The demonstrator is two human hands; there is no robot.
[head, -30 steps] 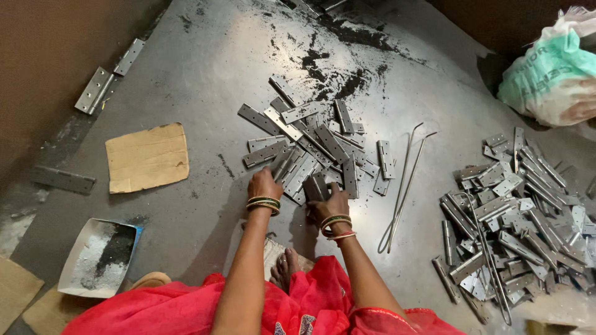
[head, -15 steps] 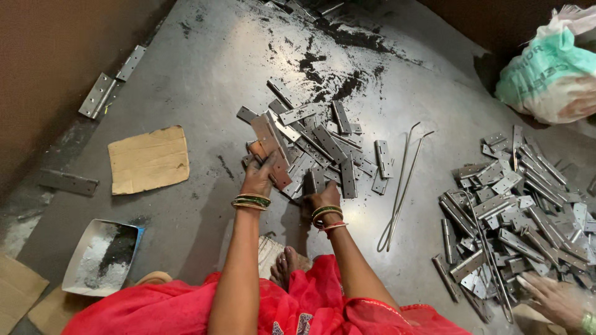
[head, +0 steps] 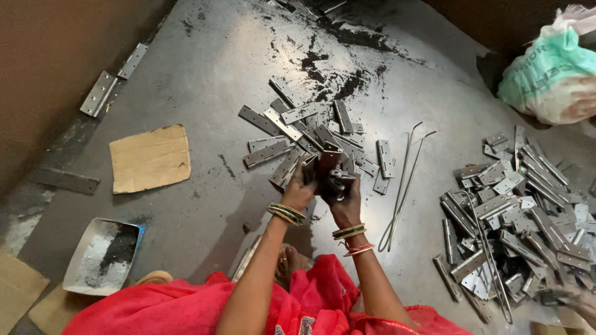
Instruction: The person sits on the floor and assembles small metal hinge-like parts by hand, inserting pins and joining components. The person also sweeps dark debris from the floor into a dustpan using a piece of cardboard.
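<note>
My left hand (head: 300,189) and my right hand (head: 345,195) are close together above the floor, both gripping a dark metal hinge (head: 328,169) held between them. Just beyond the hands lies a loose pile of flat metal hinge leaves (head: 304,133) on the grey floor. Both wrists wear bangles. Fingers hide the lower part of the held hinge.
A larger heap of hinges (head: 515,211) lies at the right, with another person's hand (head: 580,299) at its lower edge. Two long wire rods (head: 405,180), a cardboard piece (head: 150,158), a tray of powder (head: 102,255), a green-white sack (head: 549,74) and hinges by the wall (head: 102,92) surround me.
My left hand had lifted a hinge leaf from the pile; now it has come back to meet the right hand, and both hold the hinge together. The other person's hand shifted right.
</note>
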